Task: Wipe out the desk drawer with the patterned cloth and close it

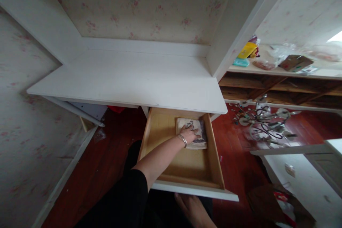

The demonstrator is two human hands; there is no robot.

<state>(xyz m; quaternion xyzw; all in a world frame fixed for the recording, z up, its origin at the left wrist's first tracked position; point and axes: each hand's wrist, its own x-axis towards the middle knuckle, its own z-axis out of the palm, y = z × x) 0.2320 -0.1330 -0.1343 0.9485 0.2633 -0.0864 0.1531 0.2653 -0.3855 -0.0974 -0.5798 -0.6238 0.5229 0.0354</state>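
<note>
My left hand [189, 133], with a silver bangle at the wrist, reaches down into a pulled-out wooden drawer [160, 128]. Its fingers lie spread and flat on a folded cloth [197, 145], cream with a dark grey patterned part, which rests on the drawer bottom towards the right side. My right hand [193, 208] is low in the view, just below the drawer's white front panel [192, 189]. That panel and the dark clothing behind hide much of its fingers, so whether it grips anything does not show.
Above the drawer is a white desk top [139, 78] with a raised frame. To the right, a chandelier [267, 117] lies on the red wooden floor. A low shelf [267, 82] carries bags and a box. White furniture [299, 171] and a brown bag [269, 203] stand at the lower right.
</note>
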